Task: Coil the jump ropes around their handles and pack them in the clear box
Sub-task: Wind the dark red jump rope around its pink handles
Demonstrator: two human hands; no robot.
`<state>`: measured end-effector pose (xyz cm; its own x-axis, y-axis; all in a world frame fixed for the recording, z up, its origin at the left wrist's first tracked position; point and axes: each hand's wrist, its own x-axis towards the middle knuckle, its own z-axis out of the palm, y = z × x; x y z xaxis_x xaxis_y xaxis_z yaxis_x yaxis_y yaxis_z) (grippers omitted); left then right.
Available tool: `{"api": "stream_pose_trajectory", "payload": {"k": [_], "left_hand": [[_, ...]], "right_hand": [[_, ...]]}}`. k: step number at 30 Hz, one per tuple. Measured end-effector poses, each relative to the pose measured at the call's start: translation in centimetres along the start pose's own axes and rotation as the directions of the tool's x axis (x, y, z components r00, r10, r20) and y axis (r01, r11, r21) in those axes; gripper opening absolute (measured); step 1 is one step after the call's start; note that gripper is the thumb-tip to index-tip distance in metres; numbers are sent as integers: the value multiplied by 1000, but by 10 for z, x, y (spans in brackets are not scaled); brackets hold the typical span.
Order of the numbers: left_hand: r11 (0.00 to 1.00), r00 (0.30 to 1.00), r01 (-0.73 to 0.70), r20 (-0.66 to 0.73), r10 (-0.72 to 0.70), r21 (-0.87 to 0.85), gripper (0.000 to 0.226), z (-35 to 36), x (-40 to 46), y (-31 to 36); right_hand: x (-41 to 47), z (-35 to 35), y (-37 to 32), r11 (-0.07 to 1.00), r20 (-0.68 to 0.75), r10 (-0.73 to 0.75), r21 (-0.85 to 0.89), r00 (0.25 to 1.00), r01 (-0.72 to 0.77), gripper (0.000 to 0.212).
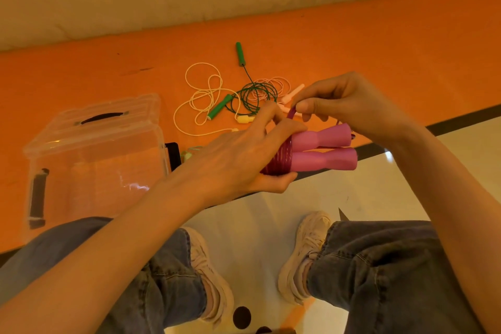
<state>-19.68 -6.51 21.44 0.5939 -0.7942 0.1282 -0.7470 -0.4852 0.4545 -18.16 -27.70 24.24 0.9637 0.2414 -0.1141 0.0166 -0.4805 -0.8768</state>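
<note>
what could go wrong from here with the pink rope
1. The right hand only pinches the rope end; if it slips, the coil on the pink handles may spring loose.
2. The left hand holds both handles by the coiled end alone, so they could splay apart or drop.
3. The ropes on the mat overlap and may tangle when picked up.

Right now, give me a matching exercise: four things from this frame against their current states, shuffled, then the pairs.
Things:
1. pink handles
2. green-handled rope
3. clear box
4. purple rope end

States:
A. pinched by the right hand
B. loose on the orange mat
C. gripped together by the left hand
D. standing closed on the mat

Pairs: 1-C, 2-B, 3-D, 4-A
</note>
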Motion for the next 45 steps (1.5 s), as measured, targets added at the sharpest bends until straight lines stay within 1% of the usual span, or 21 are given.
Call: {"api": "stream_pose_trajectory", "payload": {"k": [3, 7, 10, 12, 14, 15, 17, 19, 20, 21, 22, 23, 24, 26, 27, 29, 31, 34, 37, 40, 45], "left_hand": [[1000, 999, -7, -33, 7, 13, 64, -4, -1, -2], [999, 997, -42, -66, 43, 18, 66, -6, 0, 1], [998, 991, -57, -120, 56, 0, 66, -5, 2, 4], [998, 989, -52, -142, 46, -37, 68, -4, 3, 5], [997, 987, -39, -159, 27, -72, 68, -4, 2, 7], [996, 985, -30, -172, 16, -83, 67, -5, 2, 7], [995, 979, -9, -204, -12, -102, 66, -7, 2, 6], [993, 971, 12, -235, -40, -118, 65, -9, 1, 3], [991, 968, 30, -245, -62, -130, 65, -10, 1, 2], [989, 963, 51, -254, -86, -142, 65, -10, 1, 1], [987, 959, 69, -263, -106, -146, 64, -10, 2, 0], [987, 954, 86, -275, -122, -139, 64, -9, 2, -1], [987, 949, 104, -286, -135, -121, 63, -8, 3, -1], [987, 941, 144, -300, -158, -69, 61, -5, 4, -4], [986, 937, 165, -306, -169, -40, 61, -4, 4, -5], [979, 931, 203, -315, -187, 17, 61, -2, 4, -9], [974, 928, 220, -319, -192, 55, 61, 0, 4, -11], [970, 931, 228, -309, -193, 82, 60, 2, 3, -12], [963, 931, 250, -298, -212, 97, 59, 3, 3, -14], [960, 933, 259, -285, -221, 102, 60, 2, 3, -19], [955, 959, 230, -210, -190, 187, 64, 11, 3, -20]], "right_hand": [[-1, -1, 0, 999, 1, 7, 35, 1000, -7, 20], [-1, 0, 2, 996, 22, 23, 90, 1000, -25, 27], [-3, -2, 3, 985, 101, 64, 155, 993, -80, 24], [-4, -5, 8, 970, 155, 128, 185, 980, -156, 19], [-4, -8, 13, 968, 190, 173, 149, 966, -202, 10], [-5, -8, 16, 976, 202, 175, 97, 964, -197, 7], [-9, -10, 17, 976, 203, 214, -17, 955, -215, 15], [-12, -10, 15, 970, 126, 238, -76, 963, -230, 33], [-13, -9, 14, 967, 113, 250, -71, 962, -243, 35], [-13, -7, 13, 966, 139, 259, -44, 956, -256, 30], [-13, -6, 12, 964, 168, 262, -3, 950, -265, 21], [-12, -4, 13, 962, 188, 262, 23, 947, -271, 10], [-11, -2, 14, 961, 188, 265, 27, 946, -275, 4], [-12, 3, 14, 961, 197, 265, 21, 944, -274, 17], [-12, 7, 14, 963, 200, 260, 24, 945, -270, 17], [-16, 15, 10, 968, 217, 238, 23, 947, -249, 10], [-20, 21, 5, 968, 177, 239, 30, 955, -248, 7], [-29, 27, 1, 965, 86, 256, 27, 963, -259, 9], [-35, 30, 0, 952, 69, 301, -83, 951, -296, 10], [-37, 30, -5, 930, 84, 349, -152, 933, -334, 10], [-40, 27, -16, 952, 188, 302, -106, 934, -287, 11]]}}
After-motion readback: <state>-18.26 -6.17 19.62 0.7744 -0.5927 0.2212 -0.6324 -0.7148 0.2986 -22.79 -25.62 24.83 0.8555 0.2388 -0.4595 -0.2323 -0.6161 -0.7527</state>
